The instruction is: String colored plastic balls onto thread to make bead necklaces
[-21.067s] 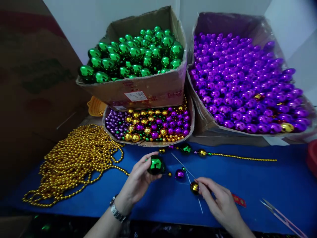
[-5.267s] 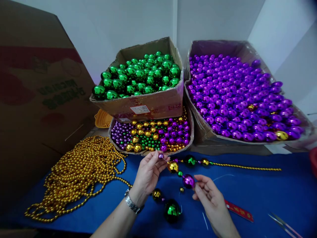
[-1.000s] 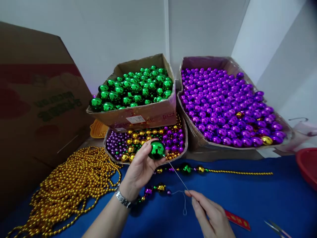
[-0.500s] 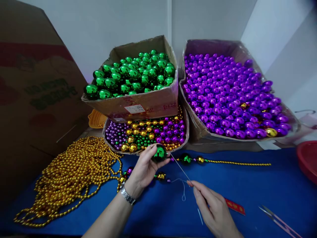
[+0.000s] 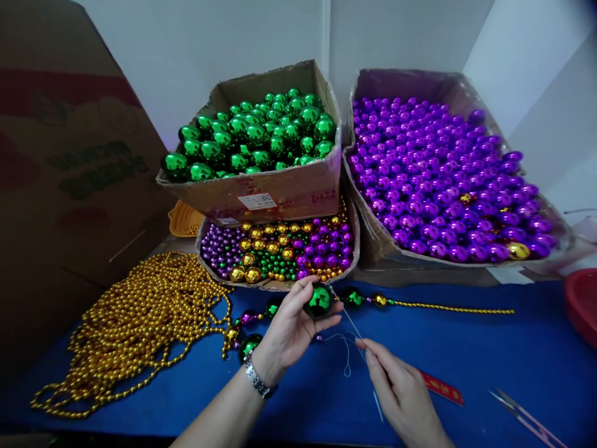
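While your left hand (image 5: pixel 291 326) pinches the green ball (image 5: pixel 319 300) between thumb and fingertips, that ball sits just above the blue cloth (image 5: pixel 489 361), near the front edge of the mixed-bead tray (image 5: pixel 280 252). Your right hand (image 5: pixel 403 395) has its fingers closed on the thin needle (image 5: pixel 375 398), and the thread (image 5: pixel 347 323) runs up from it to the ball, with a slack loop lying between your hands. Strung beads (image 5: pixel 249 323) trail left from the ball toward the gold bead pile (image 5: pixel 135 323). A gold strand (image 5: pixel 448 308) stretches right. Behind stand the green box (image 5: pixel 280 186) and the purple box (image 5: pixel 448 174). Scissors (image 5: pixel 527 418) and a red tag (image 5: pixel 441 387) lie right of your hand.
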The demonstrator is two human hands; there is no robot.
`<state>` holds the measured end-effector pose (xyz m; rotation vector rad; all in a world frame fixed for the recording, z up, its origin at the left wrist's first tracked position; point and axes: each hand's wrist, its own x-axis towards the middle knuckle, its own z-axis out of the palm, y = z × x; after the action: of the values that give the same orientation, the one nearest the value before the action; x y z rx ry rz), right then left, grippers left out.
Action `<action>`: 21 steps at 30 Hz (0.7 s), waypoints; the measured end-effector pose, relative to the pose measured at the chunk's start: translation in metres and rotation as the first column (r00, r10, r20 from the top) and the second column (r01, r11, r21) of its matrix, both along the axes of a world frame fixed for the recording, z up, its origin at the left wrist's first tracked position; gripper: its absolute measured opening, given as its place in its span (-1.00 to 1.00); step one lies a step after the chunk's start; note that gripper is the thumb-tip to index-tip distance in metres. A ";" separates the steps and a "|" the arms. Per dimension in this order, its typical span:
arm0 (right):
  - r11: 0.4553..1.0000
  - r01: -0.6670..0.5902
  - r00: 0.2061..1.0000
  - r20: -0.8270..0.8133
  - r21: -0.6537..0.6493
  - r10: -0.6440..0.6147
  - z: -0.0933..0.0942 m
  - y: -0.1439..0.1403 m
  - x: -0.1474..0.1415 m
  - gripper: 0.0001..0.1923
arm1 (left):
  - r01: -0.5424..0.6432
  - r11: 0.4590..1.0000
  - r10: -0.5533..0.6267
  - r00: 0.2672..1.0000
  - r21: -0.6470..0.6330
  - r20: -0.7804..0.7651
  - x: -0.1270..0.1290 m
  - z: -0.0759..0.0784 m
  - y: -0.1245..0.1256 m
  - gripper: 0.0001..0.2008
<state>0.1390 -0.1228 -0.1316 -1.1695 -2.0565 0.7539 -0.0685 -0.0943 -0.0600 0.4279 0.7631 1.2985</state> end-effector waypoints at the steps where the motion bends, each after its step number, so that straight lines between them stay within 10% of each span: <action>1: 1.000 0.001 1.000 -0.005 0.001 -0.001 0.002 -0.001 0.000 -0.70 | -0.011 1.000 0.010 1.000 -0.005 -0.006 0.001 0.000 0.001 -0.74; 21: 0.991 -0.130 0.991 -0.025 -0.009 0.130 0.009 -0.022 -0.009 -0.72 | -0.319 0.944 0.313 0.947 0.090 0.071 0.019 0.004 0.005 -0.80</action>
<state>0.1300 -0.1448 -0.1225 -1.0347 -2.1263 0.8379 -0.0496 -0.0894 -0.0563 0.3565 0.7422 1.6490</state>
